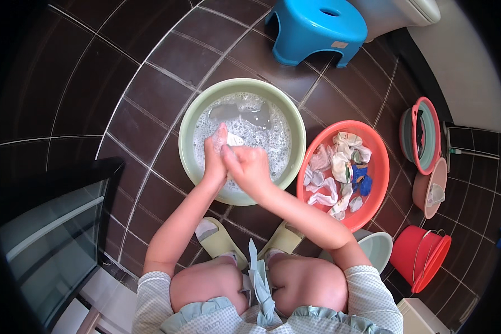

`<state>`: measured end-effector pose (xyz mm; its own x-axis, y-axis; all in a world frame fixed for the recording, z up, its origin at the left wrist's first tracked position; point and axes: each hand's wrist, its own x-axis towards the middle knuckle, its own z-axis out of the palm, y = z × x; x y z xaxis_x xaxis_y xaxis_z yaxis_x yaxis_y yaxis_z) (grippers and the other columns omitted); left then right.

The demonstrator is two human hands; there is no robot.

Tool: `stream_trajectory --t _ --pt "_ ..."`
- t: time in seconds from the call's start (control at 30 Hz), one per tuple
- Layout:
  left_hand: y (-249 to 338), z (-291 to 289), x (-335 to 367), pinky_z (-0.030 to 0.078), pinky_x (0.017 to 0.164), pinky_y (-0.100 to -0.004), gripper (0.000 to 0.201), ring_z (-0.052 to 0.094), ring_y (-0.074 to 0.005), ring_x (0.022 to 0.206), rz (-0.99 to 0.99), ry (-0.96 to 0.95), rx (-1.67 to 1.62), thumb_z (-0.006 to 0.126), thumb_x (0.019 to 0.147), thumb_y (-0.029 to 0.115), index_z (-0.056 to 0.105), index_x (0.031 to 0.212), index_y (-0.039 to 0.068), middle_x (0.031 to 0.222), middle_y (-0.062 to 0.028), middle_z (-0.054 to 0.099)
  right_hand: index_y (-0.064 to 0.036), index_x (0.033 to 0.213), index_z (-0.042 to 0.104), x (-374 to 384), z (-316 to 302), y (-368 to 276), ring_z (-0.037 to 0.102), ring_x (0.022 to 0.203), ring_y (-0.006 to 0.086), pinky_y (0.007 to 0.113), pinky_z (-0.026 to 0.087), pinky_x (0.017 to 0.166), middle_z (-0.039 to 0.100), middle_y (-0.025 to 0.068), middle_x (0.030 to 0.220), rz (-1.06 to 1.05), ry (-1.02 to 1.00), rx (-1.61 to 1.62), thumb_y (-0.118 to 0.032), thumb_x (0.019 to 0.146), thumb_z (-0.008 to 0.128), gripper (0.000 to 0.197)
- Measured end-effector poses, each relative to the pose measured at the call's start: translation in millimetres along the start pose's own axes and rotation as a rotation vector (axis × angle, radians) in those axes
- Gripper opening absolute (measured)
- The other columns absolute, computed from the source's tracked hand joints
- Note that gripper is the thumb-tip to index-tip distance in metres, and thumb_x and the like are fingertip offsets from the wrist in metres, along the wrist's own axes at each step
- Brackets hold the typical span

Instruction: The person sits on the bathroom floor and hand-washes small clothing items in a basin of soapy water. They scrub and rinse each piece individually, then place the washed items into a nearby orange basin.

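Note:
My left hand (pixel 214 156) and my right hand (pixel 248 166) are pressed together over a pale green basin (pixel 187 139) of soapy water. A small white wet cloth (pixel 235 140) shows between them, mostly hidden by my fingers. The right fist is curled tightly around it. Suds cover the left fingers, which lie close together against the cloth. Foam (pixel 273 142) floats on the water, with darker grey patches toward the far side; I cannot tell whether these are cloth or gaps in the foam.
Right of the basin stands an orange-red basin (pixel 379 167) of crumpled small clothes (pixel 342 161). A blue stool (pixel 317 28) is beyond. Farther right are a red bucket (pixel 414 256) and stacked tubs (pixel 423 133). A grey-green basin (pixel 377 250) sits near my right knee.

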<state>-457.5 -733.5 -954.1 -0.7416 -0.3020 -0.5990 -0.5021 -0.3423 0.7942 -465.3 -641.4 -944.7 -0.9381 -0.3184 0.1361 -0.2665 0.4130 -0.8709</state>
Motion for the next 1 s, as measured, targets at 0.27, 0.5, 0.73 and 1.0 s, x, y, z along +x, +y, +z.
stream_trajectory --t 0.27,0.5,0.73,1.0 --pt "-1 -6 0 0.038 0.048 -0.0257 0.034 0.047 -0.0087 0.058 -0.104 -0.023 -0.158 0.040 0.091 0.031 0.051 0.072 0.006 0.067 -0.0010 0.050 -0.0022 0.055 0.057 -1 -4 -5 0.051 0.047 0.0365 0.042 0.040 0.047 0.050 0.0182 0.049 0.032 -0.125 -0.078 -0.034 0.085 0.046 0.045" --pt "-7 3 1 0.037 0.046 -0.0250 0.036 0.047 -0.0089 0.055 0.028 -0.023 -0.124 0.041 0.091 0.035 0.049 0.069 0.006 0.063 -0.0012 0.049 -0.0024 0.055 0.058 8 0 8 0.052 0.046 0.0340 0.040 0.040 0.046 0.051 0.0168 0.050 0.019 -0.077 -0.156 -0.030 0.085 0.048 0.042" --pt "-29 5 -8 0.040 0.049 -0.0262 0.038 0.049 -0.0098 0.056 -0.014 -0.095 0.020 0.040 0.091 0.035 0.050 0.070 0.006 0.070 -0.0033 0.053 -0.0027 0.052 0.055 11 -4 26 0.051 0.041 0.0303 0.037 0.040 0.043 0.050 0.0150 0.047 0.096 -0.045 -0.150 -0.028 0.083 0.051 0.041" --pt "-2 -23 37 0.039 0.053 -0.0235 0.032 0.048 -0.0077 0.056 0.376 -0.125 0.131 0.049 0.088 0.032 0.055 0.075 0.003 0.064 -0.0009 0.053 -0.0019 0.061 0.057 11 -5 47 0.045 0.045 0.0108 0.027 0.035 0.044 0.049 0.0044 0.048 0.133 -0.158 0.085 -0.023 0.081 0.059 0.029"
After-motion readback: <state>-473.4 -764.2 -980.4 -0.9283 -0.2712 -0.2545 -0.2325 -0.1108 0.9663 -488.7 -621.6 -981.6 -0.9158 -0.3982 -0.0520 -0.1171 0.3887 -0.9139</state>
